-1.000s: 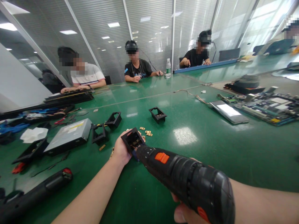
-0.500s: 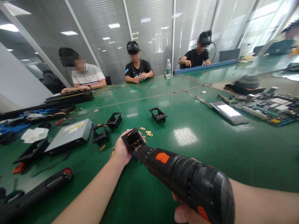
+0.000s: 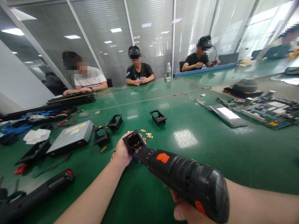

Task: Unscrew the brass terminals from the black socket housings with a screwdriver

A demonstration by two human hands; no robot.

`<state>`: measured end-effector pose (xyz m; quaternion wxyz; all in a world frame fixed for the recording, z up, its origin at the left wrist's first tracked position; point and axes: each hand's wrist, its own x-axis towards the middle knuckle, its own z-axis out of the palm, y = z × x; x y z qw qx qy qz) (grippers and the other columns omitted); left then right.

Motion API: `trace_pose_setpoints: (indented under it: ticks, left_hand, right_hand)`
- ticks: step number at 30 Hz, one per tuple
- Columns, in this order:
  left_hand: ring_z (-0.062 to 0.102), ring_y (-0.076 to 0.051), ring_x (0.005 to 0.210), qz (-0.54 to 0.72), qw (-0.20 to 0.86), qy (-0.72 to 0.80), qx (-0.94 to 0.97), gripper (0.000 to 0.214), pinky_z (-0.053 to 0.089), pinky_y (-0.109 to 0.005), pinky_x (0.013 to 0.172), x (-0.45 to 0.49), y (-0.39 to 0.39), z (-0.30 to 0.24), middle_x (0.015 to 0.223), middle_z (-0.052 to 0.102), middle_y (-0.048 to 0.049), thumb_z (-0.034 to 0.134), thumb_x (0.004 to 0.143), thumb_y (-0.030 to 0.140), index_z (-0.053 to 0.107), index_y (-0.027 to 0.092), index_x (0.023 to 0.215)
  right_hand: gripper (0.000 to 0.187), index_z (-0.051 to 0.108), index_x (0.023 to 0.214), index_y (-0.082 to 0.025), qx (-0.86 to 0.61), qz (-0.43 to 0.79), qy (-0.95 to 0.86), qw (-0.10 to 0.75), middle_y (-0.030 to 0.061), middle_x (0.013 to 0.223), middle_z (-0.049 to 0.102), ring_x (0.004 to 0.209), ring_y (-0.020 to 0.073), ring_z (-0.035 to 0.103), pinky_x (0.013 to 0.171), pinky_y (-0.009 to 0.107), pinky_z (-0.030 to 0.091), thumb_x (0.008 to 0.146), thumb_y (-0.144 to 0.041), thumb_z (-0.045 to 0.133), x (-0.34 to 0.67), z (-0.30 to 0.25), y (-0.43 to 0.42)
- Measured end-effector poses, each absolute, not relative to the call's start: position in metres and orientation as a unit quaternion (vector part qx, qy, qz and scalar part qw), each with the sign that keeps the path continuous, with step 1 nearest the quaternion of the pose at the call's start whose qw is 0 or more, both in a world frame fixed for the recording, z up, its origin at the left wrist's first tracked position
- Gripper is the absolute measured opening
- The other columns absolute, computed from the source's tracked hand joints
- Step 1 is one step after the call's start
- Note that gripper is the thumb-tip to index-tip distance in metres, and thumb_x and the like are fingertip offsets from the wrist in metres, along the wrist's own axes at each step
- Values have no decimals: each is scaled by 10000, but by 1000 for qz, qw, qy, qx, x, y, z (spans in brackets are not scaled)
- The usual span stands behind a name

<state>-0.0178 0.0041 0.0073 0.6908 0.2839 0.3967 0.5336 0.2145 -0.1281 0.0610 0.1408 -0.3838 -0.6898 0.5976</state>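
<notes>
My left hand (image 3: 121,152) grips a small black plastic socket housing (image 3: 133,140), tilted so its open side faces me, brass parts showing inside. My right hand (image 3: 184,211), mostly hidden under the tool, holds a black electric screwdriver (image 3: 187,180) with an orange switch; its tip reaches into the housing. A few small brass plates (image 3: 147,134) lie on the green table (image 3: 210,155) just beyond the housing.
More black housings (image 3: 158,116) (image 3: 115,122) (image 3: 101,137) lie ahead, beside a grey optical drive (image 3: 70,138). A second black screwdriver (image 3: 37,193) rests at lower left. Circuit boards (image 3: 268,109) and a silver device (image 3: 227,114) sit at right. Several seated people work at the far side.
The view has tipped slightly downward, so everything sits a little lower in the picture. The hands, housing and screwdriver keep the same hold and pose.
</notes>
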Motion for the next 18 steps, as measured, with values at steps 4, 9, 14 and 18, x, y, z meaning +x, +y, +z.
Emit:
trace_pose_setpoints:
  ticks: [4,9,14,18]
  left_hand:
    - [657,-252,617,534,695,386,288,257,541,-389,582,-18,4,7,666,669,-105,480,801,290,653,122,712]
    - [658,-251,626,527,692,390,301,276,542,-387,598,-19,4,6,678,673,-110,481,804,306,663,117,722]
    - [660,-252,626,527,691,390,304,274,541,-385,602,-19,4,5,677,672,-114,478,800,306,663,118,725]
    - [660,-259,630,525,694,387,305,291,541,-390,594,-19,3,6,680,674,-119,461,806,303,664,114,717]
  right_hand:
    - [267,442,758,-142,-324,663,-652,173,-45,680,488,557,45,523,475,102,441,707,-136,704,206,77,-121]
    - [209,454,750,-133,-393,665,-625,110,-33,677,496,587,53,541,496,96,449,709,-104,656,206,82,-120]
    - [199,458,732,-138,-375,695,-594,151,-54,624,485,531,32,497,444,79,416,706,-71,643,205,79,-121]
    - [236,464,739,-130,-348,710,-586,177,-46,670,504,551,37,530,472,93,444,687,-102,692,204,75,-121]
